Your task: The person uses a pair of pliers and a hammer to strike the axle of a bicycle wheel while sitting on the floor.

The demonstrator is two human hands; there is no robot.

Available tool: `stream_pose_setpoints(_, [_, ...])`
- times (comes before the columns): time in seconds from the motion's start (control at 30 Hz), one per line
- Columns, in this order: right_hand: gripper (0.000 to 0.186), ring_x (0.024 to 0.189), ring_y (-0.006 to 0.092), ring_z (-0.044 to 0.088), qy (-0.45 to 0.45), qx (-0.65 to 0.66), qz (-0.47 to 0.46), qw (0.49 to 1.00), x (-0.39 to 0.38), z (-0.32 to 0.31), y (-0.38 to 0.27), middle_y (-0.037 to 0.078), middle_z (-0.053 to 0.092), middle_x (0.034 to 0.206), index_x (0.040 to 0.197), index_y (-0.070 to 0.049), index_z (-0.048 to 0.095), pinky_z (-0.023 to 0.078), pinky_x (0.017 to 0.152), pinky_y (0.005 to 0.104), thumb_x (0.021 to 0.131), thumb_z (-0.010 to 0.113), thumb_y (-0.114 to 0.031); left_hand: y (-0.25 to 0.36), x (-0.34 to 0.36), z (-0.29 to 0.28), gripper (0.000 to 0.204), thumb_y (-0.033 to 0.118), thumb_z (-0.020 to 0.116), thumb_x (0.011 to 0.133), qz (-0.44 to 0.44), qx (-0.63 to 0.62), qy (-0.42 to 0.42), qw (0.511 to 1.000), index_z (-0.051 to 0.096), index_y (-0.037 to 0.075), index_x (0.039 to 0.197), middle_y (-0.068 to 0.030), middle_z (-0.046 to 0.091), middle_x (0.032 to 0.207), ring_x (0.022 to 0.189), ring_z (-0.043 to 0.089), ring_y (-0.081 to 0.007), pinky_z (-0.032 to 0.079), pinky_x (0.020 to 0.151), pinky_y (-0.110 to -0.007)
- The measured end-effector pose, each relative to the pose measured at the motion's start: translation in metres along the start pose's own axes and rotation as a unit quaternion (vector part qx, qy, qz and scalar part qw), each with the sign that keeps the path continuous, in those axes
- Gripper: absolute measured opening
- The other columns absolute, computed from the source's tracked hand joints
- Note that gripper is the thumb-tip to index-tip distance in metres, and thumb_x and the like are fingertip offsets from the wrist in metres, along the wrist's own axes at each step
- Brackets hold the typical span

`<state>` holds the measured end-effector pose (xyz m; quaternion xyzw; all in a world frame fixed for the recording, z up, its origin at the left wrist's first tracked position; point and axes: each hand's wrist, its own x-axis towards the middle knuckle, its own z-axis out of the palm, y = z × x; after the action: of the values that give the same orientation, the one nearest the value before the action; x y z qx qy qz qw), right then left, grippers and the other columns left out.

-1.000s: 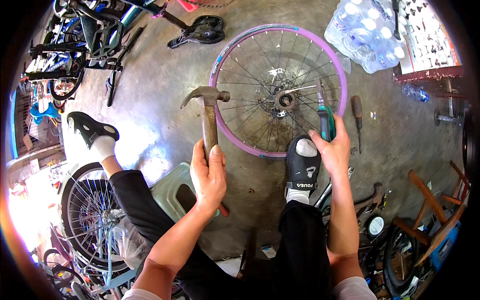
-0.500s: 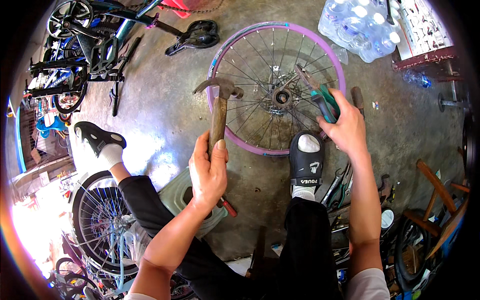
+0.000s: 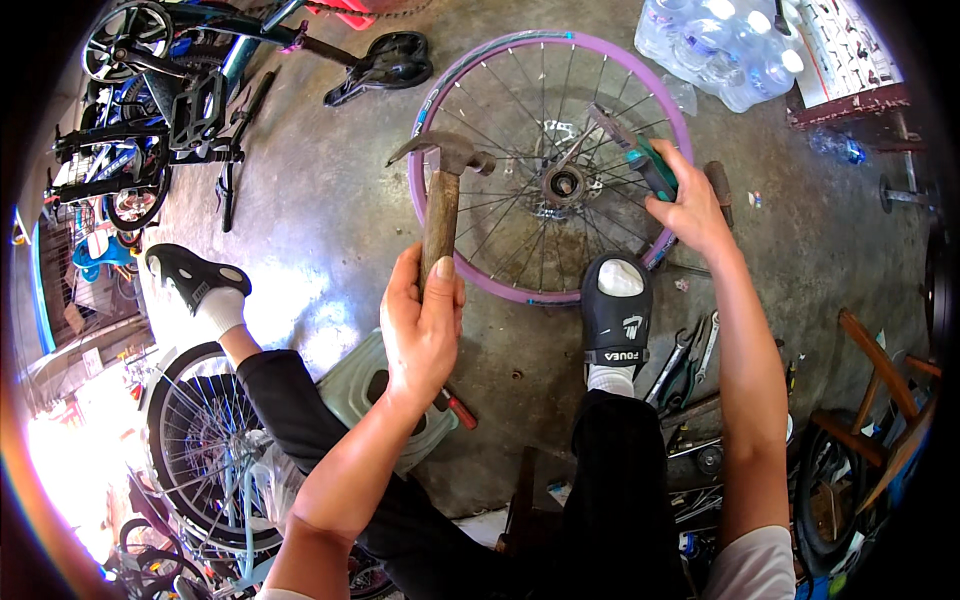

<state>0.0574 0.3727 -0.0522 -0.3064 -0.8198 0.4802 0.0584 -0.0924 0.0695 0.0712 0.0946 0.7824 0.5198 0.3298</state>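
My left hand (image 3: pixel 423 315) is closed round the wooden handle of a claw hammer (image 3: pixel 440 210), held upright with its steel head over the wheel's left rim. My right hand (image 3: pixel 694 205) grips green-and-black-handled pliers (image 3: pixel 650 165). Their jaws point up and left over the spokes, near the hub (image 3: pixel 564 184). A thin metal piece (image 3: pixel 573 150) shows between jaws and hub; whether the pliers grip it, I cannot tell. Under both tools lies a bicycle wheel without a tyre, with a purple rim (image 3: pixel 684 130). My right sandal (image 3: pixel 617 308) is at the rim's lower edge.
A bicycle frame (image 3: pixel 240 60) and a black saddle (image 3: pixel 390 65) lie upper left. Bottled water (image 3: pixel 715 50) stands upper right. Wrenches (image 3: pixel 706 350) and other hand tools lie beside my right leg. A pale green plastic container (image 3: pixel 350 375) with a red-handled tool (image 3: pixel 459 410) is by my left forearm.
My right hand has turned and moved slightly up, and the pliers' handles are closer together. The hammer has risen a little in my left hand. The view has shifted slightly.
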Motion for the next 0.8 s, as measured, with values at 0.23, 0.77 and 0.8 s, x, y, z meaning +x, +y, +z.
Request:
stream_pose_setpoints(0.23, [0.065, 0.107, 0.0294, 0.063, 0.008, 0.021, -0.018, 1.0, 0.005, 0.011, 0.006, 0.016, 0.066, 0.115, 0.139, -0.004, 0.052, 0.047, 0.096, 0.0354, 0.075, 0.064, -0.003, -0.011, 0.033, 0.004, 0.024, 0.006, 0.066, 0.099, 0.132, -0.081, 0.037, 0.987, 0.054, 0.0, 0.119, -0.0011, 0.058, 0.086, 0.073, 0.055, -0.0093, 0.046, 0.067, -0.026])
stream_pose_setpoints(0.77, [0.068, 0.092, 0.028, 0.06, 0.017, -0.026, -0.028, 0.999, 0.009, 0.005, 0.012, 0.014, 0.064, 0.107, 0.142, -0.007, 0.051, 0.048, 0.084, 0.035, 0.075, 0.064, -0.005, 0.015, 0.183, 0.081, 0.03, 0.023, 0.084, 0.085, -0.004, 0.097, -0.268, 0.958, 0.08, 0.009, 0.111, -0.003, 0.073, 0.1, 0.084, 0.057, -0.0108, 0.041, 0.069, -0.029])
stream_pose_setpoints(0.8, [0.069, 0.093, 0.0292, 0.061, 0.016, -0.034, -0.028, 0.999, 0.009, 0.004, 0.01, 0.015, 0.064, 0.108, 0.142, -0.007, 0.051, 0.048, 0.086, 0.0354, 0.075, 0.064, -0.005, 0.015, 0.183, 0.081, 0.03, 0.024, 0.085, 0.085, -0.01, 0.101, -0.268, 0.958, 0.08, 0.009, 0.111, -0.003, 0.073, 0.099, 0.083, 0.056, -0.0109, 0.04, 0.068, -0.029])
